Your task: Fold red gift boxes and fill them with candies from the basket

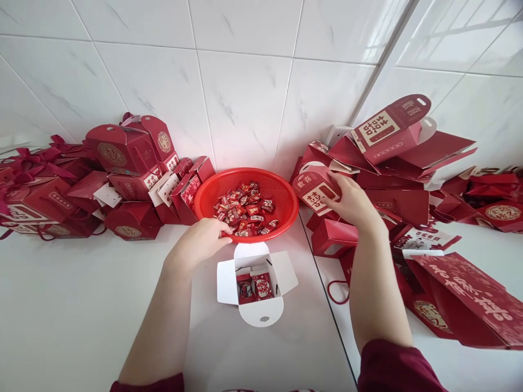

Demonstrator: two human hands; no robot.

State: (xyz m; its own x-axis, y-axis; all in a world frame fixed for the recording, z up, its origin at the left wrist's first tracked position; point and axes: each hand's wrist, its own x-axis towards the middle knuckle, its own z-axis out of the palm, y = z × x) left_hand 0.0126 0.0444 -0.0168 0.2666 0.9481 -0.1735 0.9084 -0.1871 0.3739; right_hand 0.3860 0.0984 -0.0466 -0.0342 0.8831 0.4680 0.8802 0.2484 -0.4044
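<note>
My right hand (354, 202) grips a flat-looking red candy box (314, 191) with a gold double-happiness print, its thumb on the front and its fingers behind. At the front left rim of a red plastic basket (286, 218) is my left hand (203, 239), fingers bent and drawn together; what they pinch, if anything, is hidden. Small red-wrapped candies (249, 209) lie heaped in that basket. Just in front of it stands an open box (261, 314), white inside, with its flaps spread outward. Inside it are red packets (262, 286).
At the left, closed red gift boxes (134, 220) with ribbons and cords are stacked along the tiled wall (245, 109). Flattened and half-folded red boxes (408, 209) pile up at the right. A dark seam (327, 305) runs between the white tabletops.
</note>
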